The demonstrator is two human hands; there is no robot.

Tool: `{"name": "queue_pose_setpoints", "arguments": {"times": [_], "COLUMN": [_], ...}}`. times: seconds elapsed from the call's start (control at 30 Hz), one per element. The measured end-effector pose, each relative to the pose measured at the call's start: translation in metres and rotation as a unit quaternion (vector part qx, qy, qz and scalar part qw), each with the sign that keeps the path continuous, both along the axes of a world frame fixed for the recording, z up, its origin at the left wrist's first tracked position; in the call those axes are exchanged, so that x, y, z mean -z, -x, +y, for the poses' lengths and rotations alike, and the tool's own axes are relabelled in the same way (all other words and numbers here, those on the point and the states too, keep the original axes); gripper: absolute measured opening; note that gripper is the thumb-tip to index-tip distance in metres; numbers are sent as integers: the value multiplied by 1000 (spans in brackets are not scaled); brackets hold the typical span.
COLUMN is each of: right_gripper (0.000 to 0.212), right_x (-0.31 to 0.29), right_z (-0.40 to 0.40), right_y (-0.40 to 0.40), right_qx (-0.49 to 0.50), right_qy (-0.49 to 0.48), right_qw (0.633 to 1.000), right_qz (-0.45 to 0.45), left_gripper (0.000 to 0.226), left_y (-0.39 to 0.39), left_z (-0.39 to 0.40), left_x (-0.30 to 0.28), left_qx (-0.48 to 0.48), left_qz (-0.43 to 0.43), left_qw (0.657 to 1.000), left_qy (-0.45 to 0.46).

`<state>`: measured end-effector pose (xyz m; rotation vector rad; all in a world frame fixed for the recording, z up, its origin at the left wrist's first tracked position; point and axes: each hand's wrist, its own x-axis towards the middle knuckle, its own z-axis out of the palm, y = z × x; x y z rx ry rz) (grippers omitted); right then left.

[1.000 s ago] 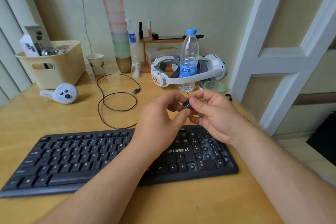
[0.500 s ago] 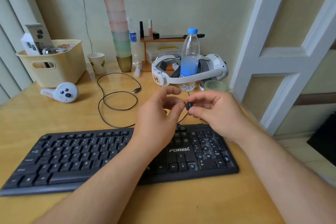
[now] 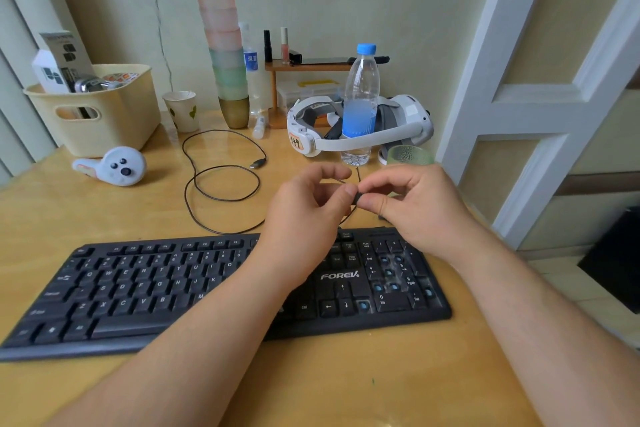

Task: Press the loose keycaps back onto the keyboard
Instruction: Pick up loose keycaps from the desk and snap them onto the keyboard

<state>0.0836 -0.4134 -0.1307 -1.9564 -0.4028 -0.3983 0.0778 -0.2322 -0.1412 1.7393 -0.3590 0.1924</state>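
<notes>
Black keycap (image 3: 358, 198) pinched between my right hand (image 3: 412, 208) and left hand (image 3: 304, 215); keyboard (image 3: 221, 291) numpad, at 5 o'clock, shows several bare blue stems.

Both bare forearms are extended from the near edge toward the middle, converging. The left hand (image 3: 304, 215) is raised, back turned to the camera, fingers curled, index arched above, thumb tip met against a small dark keycap (image 3: 357, 198). The right hand (image 3: 415, 208) is held just right of it, fingers bent inward, thumb and fingertips (image 3: 372, 202) pinched on the same keycap. Both hands are almost touched together at the fingertips. Wrists are kept roughly straight.
</notes>
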Motion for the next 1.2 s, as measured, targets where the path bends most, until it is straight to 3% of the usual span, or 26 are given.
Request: {"name": "queue_pose_setpoints", "arguments": {"times": [0.17, 0.37, 0.57, 0.77, 0.93, 1.2], "right_gripper": [37, 26, 27, 43, 37, 32], "right_x": [1, 5, 5, 3, 1, 0], "right_z": [-3, 2, -4, -10, -12, -11], "right_y": [-1, -1, -5, -4, -4, 0], "right_qx": [-7, -9, -6, -30, -48, 12], "right_qy": [-47, -63, 7, 62, 85, 88], "right_qw": [999, 998, 1000, 996, 994, 995], "right_qz": [1, -1, -28, -48, -44, -53], "left_gripper": [11, 10, 11, 16, 24, 28], "left_y": [0, 0, 1, 1, 1, -1], "left_z": [0, 2, 1, 2, 1, -1], "left_x": [0, -2, -3, -2, 2, 1], "left_qx": [44, 31, 31, 37, 35, 73], "left_qz": [22, 42, 55, 41, 30, 85], "left_qw": [998, 997, 996, 998, 999, 991], "left_qy": [38, 57, 65, 39, 2, 80]}}
